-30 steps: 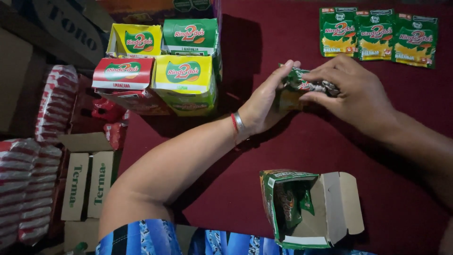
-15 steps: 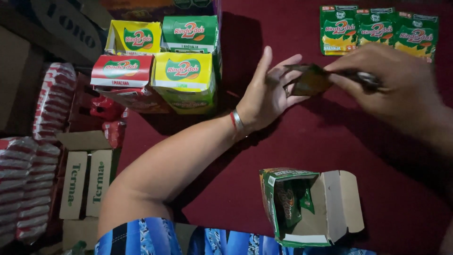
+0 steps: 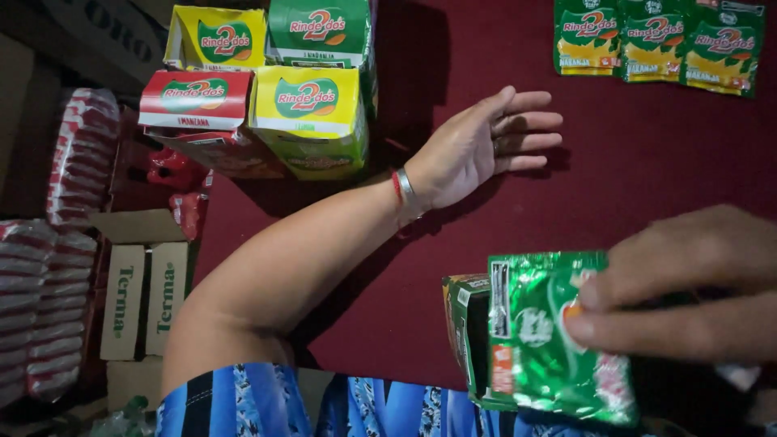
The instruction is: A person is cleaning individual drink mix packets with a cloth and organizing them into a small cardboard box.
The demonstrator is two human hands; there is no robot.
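The left hand (image 3: pixel 477 150) lies open on the dark red worktop (image 3: pixel 647 162), palm down, fingers stretched out and slightly spread toward the right, gripping nothing. A red band and a thin metal bangle (image 3: pixel 402 190) sit at its wrist, and the bare forearm runs back down-left to a blue patterned sleeve (image 3: pixel 235 400) at the bottom edge. The right hand (image 3: pixel 688 287) is close to the camera and blurred at the lower right; its fingers are closed on a green foil sachet (image 3: pixel 546 336), pinching it at its right side so that the packet hangs upright in front of the lens, its printed face toward the viewer. Just behind and left of the sachet, partly hidden by it, stands an opened green carton (image 3: pixel 463 324) on the worktop near its lower edge; what is inside cannot be made out.

At the top right three more green sachets (image 3: pixel 651 40) with orange and yellow print lie flat side by side, edges touching or overlapping, well apart from both hands. At the top left a cluster of small display cartons stands together: a yellow one (image 3: pixel 214 36), a green one (image 3: pixel 320 28), a red one (image 3: pixel 194 97) and a yellow-green one (image 3: pixel 312 113), the last nearest to the left hand yet not touching it. Beyond the worktop's left edge are stacks of red and white wrapped packs (image 3: pixel 73 154) and plain cardboard boxes (image 3: pixel 142 299) lower down
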